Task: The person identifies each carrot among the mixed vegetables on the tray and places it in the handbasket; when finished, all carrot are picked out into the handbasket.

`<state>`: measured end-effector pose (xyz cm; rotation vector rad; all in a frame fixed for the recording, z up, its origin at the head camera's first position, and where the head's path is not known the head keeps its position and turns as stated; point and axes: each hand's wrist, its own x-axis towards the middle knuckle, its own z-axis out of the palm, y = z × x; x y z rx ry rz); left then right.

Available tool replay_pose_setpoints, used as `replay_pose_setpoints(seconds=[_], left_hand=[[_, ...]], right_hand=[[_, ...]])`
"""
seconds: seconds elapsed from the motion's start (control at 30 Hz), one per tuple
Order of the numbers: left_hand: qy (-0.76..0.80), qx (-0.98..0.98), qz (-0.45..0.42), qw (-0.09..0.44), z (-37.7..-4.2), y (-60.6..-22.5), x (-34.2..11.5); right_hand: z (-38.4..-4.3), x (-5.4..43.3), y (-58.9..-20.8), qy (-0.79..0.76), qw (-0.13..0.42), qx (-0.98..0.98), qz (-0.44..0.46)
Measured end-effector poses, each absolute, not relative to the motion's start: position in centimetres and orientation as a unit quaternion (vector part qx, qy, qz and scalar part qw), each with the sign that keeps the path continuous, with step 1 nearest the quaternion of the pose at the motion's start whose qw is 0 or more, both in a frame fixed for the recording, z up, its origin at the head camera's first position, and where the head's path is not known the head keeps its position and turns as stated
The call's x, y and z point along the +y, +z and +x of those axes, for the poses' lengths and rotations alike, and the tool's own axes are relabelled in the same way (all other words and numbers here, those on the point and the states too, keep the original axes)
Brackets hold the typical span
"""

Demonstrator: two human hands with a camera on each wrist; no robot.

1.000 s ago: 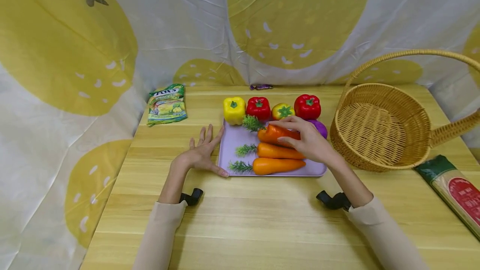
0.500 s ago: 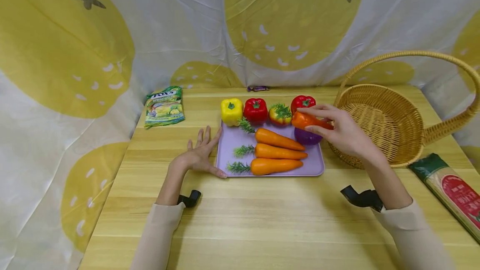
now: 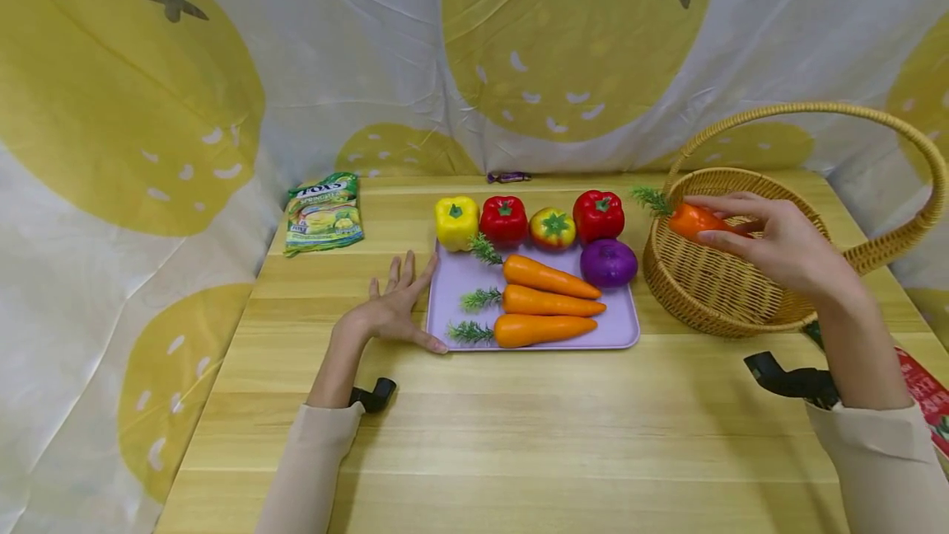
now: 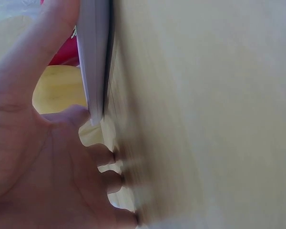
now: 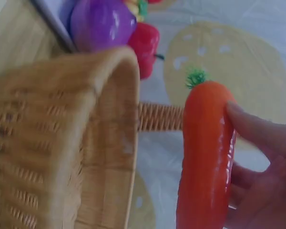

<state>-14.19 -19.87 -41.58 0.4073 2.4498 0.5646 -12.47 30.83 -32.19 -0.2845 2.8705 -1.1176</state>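
My right hand (image 3: 789,245) pinches a red-orange carrot (image 3: 695,221) with a green leafy top, held over the wicker basket (image 3: 712,303). In the right wrist view the thumb and fingers grip the side of that carrot (image 5: 207,152). My left hand (image 3: 393,311) lies with fingers spread at the left edge of the lilac tray (image 3: 460,270), its thumb at the near corner. Three orange carrots (image 3: 549,300) lie on the tray. A purple onion-like vegetable (image 3: 609,263) sits at the tray's right side, and a red bell pepper (image 3: 598,217) stands behind it.
Along the tray's far edge are a yellow bell pepper (image 3: 457,222), another red pepper (image 3: 504,221) and a red-yellow fruit (image 3: 552,227). A green candy bag (image 3: 324,214) lies far left, a purple-wrapped sweet (image 3: 508,177) at the back. The right arm partly covers a red-labelled packet (image 3: 923,390).
My right hand has lifted the red-orange carrot off the tray and carried it right, over the basket. The purple vegetable has come into full view. My left hand stays at the tray edge.
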Motion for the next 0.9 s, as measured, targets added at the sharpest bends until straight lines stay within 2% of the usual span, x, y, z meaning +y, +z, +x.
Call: replay_pose_setpoints(seconds=[0.17,0.6,0.9], left_hand=[[0.213,0.920,0.153,0.291,-14.2,-41.7,-20.0],[0.216,0.920,0.156,0.287,-14.3,-41.8,-20.2],[0.218,0.919,0.160,0.288,-14.1,-41.7,-20.0]], right_hand=[[-13.0,33.4,-32.6,-0.371,0.034,0.924,-0.086],[-15.8,36.4,-32.9,-0.321,0.110,0.941,-0.011],[-17.9,37.6,-33.0,-0.329,0.138,0.934,-0.017]])
